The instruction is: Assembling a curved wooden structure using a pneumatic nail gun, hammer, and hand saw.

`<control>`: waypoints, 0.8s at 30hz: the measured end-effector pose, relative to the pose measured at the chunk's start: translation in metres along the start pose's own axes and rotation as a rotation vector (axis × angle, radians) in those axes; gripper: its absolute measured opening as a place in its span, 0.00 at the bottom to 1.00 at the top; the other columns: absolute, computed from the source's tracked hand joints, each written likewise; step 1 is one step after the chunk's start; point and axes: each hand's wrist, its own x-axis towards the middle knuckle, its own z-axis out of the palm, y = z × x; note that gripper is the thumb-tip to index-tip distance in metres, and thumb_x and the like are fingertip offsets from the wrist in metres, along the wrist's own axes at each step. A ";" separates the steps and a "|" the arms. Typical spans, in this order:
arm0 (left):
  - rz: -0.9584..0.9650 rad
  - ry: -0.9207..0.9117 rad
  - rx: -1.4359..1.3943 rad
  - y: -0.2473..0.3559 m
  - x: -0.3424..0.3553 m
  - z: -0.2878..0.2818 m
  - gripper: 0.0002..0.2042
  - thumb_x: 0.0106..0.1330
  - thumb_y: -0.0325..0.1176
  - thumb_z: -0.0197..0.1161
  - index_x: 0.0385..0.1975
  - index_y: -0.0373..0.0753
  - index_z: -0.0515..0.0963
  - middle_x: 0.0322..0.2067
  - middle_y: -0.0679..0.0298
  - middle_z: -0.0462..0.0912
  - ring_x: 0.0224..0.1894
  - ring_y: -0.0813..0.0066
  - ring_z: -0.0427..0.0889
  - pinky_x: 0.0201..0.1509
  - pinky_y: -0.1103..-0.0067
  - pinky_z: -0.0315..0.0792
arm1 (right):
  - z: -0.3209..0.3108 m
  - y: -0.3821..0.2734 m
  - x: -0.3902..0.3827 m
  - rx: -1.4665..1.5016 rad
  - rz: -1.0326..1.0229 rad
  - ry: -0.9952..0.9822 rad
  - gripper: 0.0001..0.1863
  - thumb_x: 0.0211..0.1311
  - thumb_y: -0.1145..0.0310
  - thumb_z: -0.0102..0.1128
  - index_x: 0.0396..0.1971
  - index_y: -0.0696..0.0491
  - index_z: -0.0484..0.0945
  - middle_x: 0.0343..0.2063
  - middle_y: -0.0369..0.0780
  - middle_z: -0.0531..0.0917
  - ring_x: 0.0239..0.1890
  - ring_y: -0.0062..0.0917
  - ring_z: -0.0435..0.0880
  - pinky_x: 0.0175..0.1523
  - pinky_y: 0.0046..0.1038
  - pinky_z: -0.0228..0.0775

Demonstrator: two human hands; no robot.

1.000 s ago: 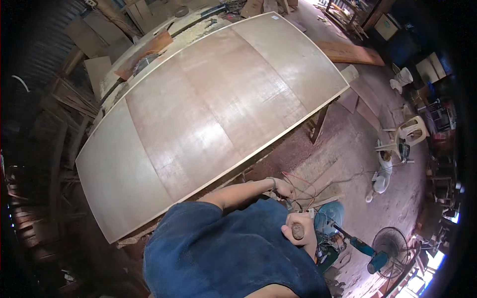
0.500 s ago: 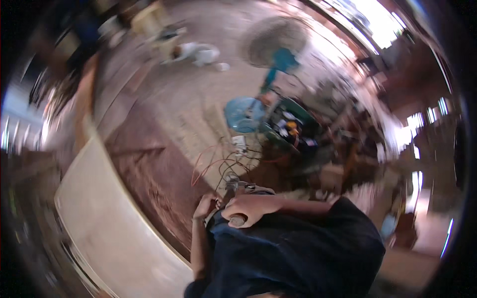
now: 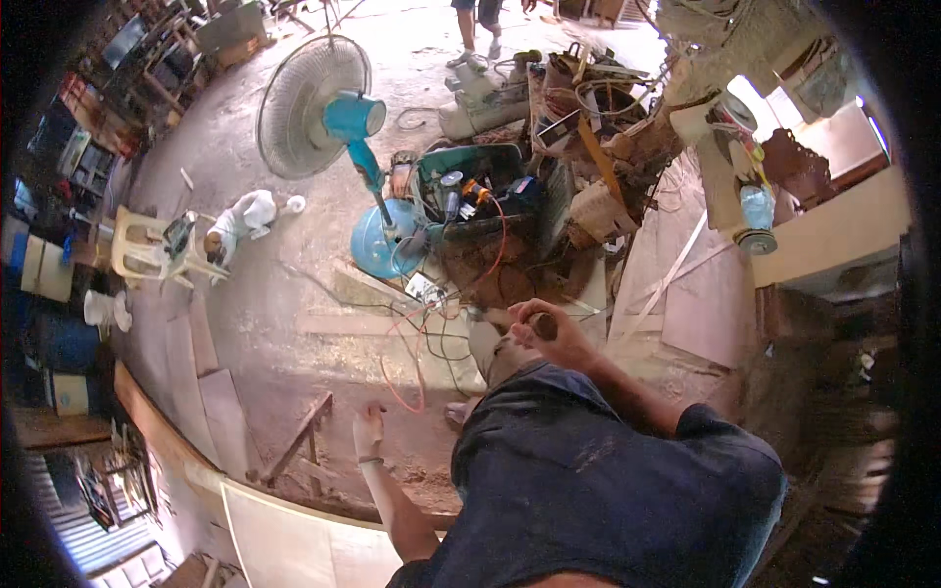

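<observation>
My right hand (image 3: 554, 343), in front of my right thigh, is closed around a tool with a round brown handle end (image 3: 542, 325). The rest of that tool is mostly hidden by the hand, so its kind does not show. My left hand (image 3: 369, 431) hangs out to the left over the dusty floor, with a band at the wrist. Its fingers are loosely curled, thumb apart, and nothing shows in them. Orange and dark cables (image 3: 417, 377) lie on the floor between my hands, just ahead of my feet.
A teal standing fan (image 3: 355, 118) rises ahead beside a dark bin of power tools (image 3: 470, 162). Scrap and machinery (image 3: 598, 127) pile up to the right. A pale board (image 3: 294, 539) is at lower left, near a wooden frame (image 3: 299, 441). A person's legs (image 3: 475, 29) stand far ahead.
My view has swung to the left, and the fan and bin show sharply now. My left hand has moved away from the right hand and out to the left. The right hand keeps its tool.
</observation>
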 end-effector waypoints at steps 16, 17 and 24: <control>-0.228 -0.479 0.450 -0.113 -0.012 0.157 0.13 0.63 0.34 0.49 0.37 0.35 0.79 0.29 0.50 0.83 0.30 0.63 0.83 0.34 0.69 0.76 | -0.217 -0.122 0.293 -0.383 -0.781 0.354 0.05 0.58 0.78 0.59 0.31 0.55 0.72 0.41 0.41 0.80 0.33 0.22 0.80 0.39 0.23 0.75; -0.229 -0.474 0.445 -0.109 0.001 0.161 0.13 0.63 0.34 0.49 0.37 0.35 0.79 0.29 0.50 0.83 0.30 0.63 0.83 0.34 0.69 0.76 | -0.240 -0.111 0.321 -0.384 -0.785 0.348 0.05 0.58 0.78 0.59 0.31 0.55 0.72 0.41 0.41 0.80 0.33 0.22 0.80 0.39 0.23 0.75; -0.341 -0.372 0.213 -0.057 0.072 0.138 0.13 0.64 0.35 0.50 0.37 0.36 0.80 0.31 0.51 0.82 0.33 0.64 0.83 0.34 0.70 0.75 | -0.381 0.017 0.453 -0.735 -0.432 0.398 0.05 0.57 0.68 0.59 0.31 0.53 0.76 0.25 0.39 0.81 0.27 0.25 0.78 0.36 0.26 0.71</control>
